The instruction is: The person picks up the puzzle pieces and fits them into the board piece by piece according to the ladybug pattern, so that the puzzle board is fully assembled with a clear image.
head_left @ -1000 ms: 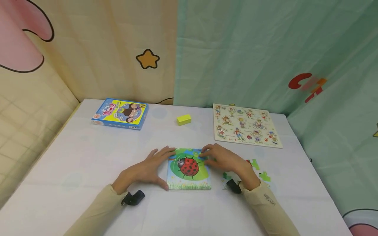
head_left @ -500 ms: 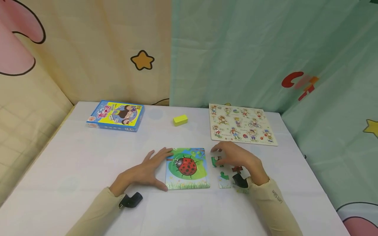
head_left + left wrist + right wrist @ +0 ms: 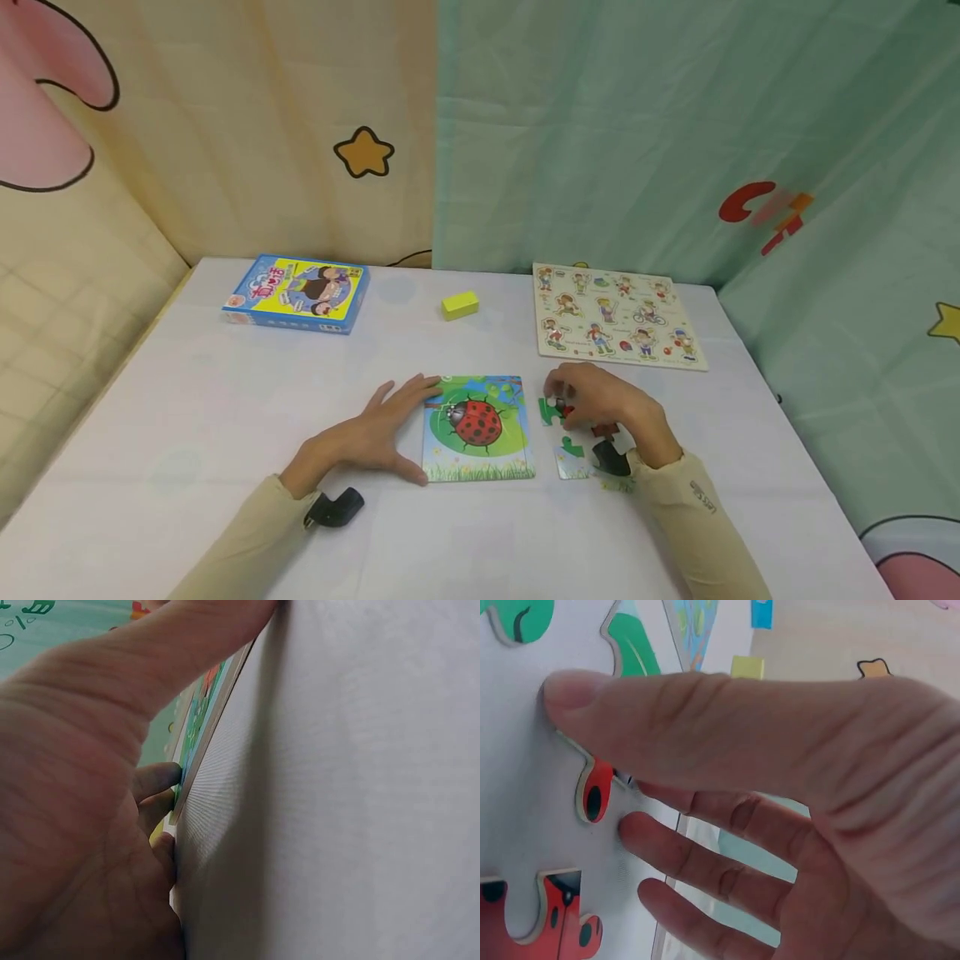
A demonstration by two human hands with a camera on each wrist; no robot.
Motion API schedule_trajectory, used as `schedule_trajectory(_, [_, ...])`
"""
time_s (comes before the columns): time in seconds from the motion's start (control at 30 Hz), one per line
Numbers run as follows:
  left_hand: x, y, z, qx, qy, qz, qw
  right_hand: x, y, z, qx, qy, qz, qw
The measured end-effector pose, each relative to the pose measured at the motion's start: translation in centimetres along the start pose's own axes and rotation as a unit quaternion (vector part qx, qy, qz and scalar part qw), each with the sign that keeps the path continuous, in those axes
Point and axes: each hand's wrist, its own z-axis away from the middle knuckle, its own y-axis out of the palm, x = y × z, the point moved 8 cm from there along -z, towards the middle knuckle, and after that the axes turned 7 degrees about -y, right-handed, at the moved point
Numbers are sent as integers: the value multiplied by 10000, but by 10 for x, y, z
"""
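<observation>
A square ladybug jigsaw puzzle (image 3: 477,429) lies on the white table, its picture showing whole. My left hand (image 3: 375,433) is spread along its left side, thumb by the near corner and fingertips at the far one. In the left wrist view, fingertips (image 3: 161,778) touch the board's edge. Right of the puzzle, my right hand (image 3: 600,398) bends over loose jigsaw pieces. Its thumb and fingers pinch around a piece with red and a black spot (image 3: 595,791), partly hidden under the thumb. A green jigsaw piece (image 3: 630,646) lies beside the thumb.
More loose pieces lie near the right wrist, including a green and white one (image 3: 572,462) and a red one (image 3: 604,430). Behind stand a blue and yellow box (image 3: 300,293), a yellow block (image 3: 460,305) and a picture board (image 3: 618,317). Curtains (image 3: 585,133) border the table.
My right hand has left the puzzle's upper right corner and moved right to the loose pieces, its fingers closing in there. My left hand stays at the puzzle's left side.
</observation>
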Motion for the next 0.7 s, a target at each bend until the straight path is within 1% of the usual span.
schedule_trajectory(0.13, [1,0,-1,15,-97,-33,9999,0,0,-3,-1,-36,252,9997])
schedule_trajectory(0.37, [2,1,-1,51,-86,32,9999,4,1,-4,22,-179,589,9981])
schedule_trajectory(0.43, [2,1,-1,63,-86,51,9999,4,1,-4,18,-206,637,9978])
schedule_trajectory(0.6, [1,1,0,55,-97,52,9999,4,0,-3,2,-233,530,9983])
schedule_trajectory(0.7, [1,1,0,45,-105,48,9999,5,-1,-3,-37,-329,509,9982])
